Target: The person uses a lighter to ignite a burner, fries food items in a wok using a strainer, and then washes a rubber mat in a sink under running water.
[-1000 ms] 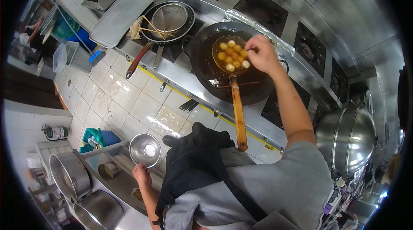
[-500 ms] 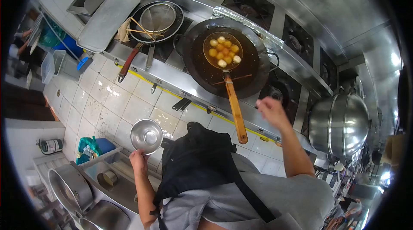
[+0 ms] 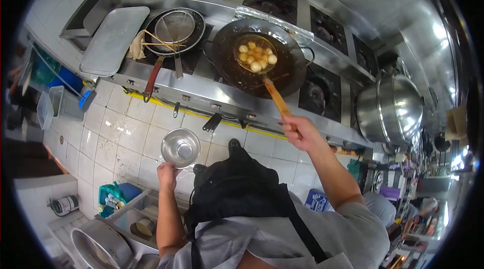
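Wok (image 3: 294,50): here on the stove, wide and dark, liquid pooled inside, and the pale and golden balls (image 3: 255,66) bunched within it, in a round scoop (image 3: 273,48).
Right hand (image 3: 301,132): fingers closed round the end of the wooden handle (image 3: 276,94), on the person's side of the wok; a firm, easy grip looks right here, wrist steady and forearm out past the near rim.
Scoop: over the middle of the wok, balls crowded toward its near side; best kept level, any move slow and smooth so none roll over the edge or splash. Whether it sits under the liquid or just above, I can't tell.
Left hand (image 3: 167,174): clamped on the near edge of a steel bowl (image 3: 180,147), out in front of the stove, nearer the person than the wok and off to its left; holding that bowl upright and well apart from the hot metal seems wise.
Thin stick (image 3: 276,76): lying in the wok near the handle, so worth steering round.
Skillet (image 3: 199,23): left of the wok, a mesh strainer (image 3: 174,27) and wooden sticks (image 3: 161,43) on it, its red handle (image 3: 153,80) pointing toward the person; sleeves and elbows want to stay off that.
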### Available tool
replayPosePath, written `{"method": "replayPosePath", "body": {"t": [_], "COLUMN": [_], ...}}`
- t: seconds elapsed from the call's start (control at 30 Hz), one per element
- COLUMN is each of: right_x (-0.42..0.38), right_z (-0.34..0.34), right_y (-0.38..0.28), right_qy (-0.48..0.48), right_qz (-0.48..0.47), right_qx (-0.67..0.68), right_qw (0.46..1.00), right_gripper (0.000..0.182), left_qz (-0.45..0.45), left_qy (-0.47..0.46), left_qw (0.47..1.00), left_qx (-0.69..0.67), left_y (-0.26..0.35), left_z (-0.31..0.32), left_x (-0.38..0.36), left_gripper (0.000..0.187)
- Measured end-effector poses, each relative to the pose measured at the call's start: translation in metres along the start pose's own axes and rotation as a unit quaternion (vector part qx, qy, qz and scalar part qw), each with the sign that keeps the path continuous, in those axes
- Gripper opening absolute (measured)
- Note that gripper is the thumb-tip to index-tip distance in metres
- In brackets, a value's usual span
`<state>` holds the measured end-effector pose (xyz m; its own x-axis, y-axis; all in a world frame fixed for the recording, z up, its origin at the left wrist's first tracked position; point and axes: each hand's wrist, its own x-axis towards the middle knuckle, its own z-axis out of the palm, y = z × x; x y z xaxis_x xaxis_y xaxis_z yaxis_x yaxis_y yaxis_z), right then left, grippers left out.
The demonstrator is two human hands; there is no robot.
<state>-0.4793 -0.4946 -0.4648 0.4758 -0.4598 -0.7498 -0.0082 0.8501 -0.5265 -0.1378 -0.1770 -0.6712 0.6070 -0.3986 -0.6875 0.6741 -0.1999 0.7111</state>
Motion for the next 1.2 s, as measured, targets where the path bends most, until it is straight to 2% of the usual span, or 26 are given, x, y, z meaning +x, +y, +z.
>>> {"method": "replayPosePath", "body": {"t": [0.13,0.27,0.33,0.5,0.77,0.97,1.07,1.13,1.2], "right_x": [-0.017,0.004,-0.005,0.016,0.028,0.015,-0.001,-0.002,-0.012], "right_z": [0.029,0.017,0.046,0.032,0.033,0.032,0.020,-0.010,-0.027], "right_y": [0.008,0.017,0.021,0.027,0.045,0.050,0.047,0.047,0.039], "right_qy": [0.028,0.008,0.028,0.018,0.022,0.026,0.013,0.134,0.146], "right_qz": [-0.008,-0.024,-0.033,-0.033,-0.042,-0.048,-0.080,-0.174,-0.180], "right_qx": [-0.003,0.017,0.012,0.019,0.024,0.053,-0.008,-0.042,-0.052], "right_qw": [1.000,1.000,0.999,0.999,0.999,0.997,0.997,0.975,0.971], "right_gripper": [0.023,0.019,0.019,0.019,0.020,0.033,0.042,0.044,0.049], "left_qz": [0.008,0.011,0.007,0.003,0.002,-0.011,-0.011,-0.014,-0.014], "left_qy": [-0.024,-0.029,-0.028,-0.023,-0.014,-0.017,-0.010,-0.013,-0.017], "left_qw": [0.999,0.999,0.999,1.000,1.000,1.000,1.000,1.000,1.000], "left_qx": [0.034,0.016,0.019,0.007,-0.008,0.001,0.010,0.007,0.002], "left_y": [0.016,0.019,0.021,0.013,0.015,0.018,0.019,0.021,0.018], "left_z": [-0.021,-0.044,-0.051,-0.072,-0.070,-0.069,-0.067,-0.065,-0.066], "left_x": [0.007,0.008,0.006,0.000,-0.003,-0.001,0.002,0.000,0.003], "left_gripper": [0.004,0.005,0.005,0.008,0.011,0.013,0.012,0.011,0.011]}}
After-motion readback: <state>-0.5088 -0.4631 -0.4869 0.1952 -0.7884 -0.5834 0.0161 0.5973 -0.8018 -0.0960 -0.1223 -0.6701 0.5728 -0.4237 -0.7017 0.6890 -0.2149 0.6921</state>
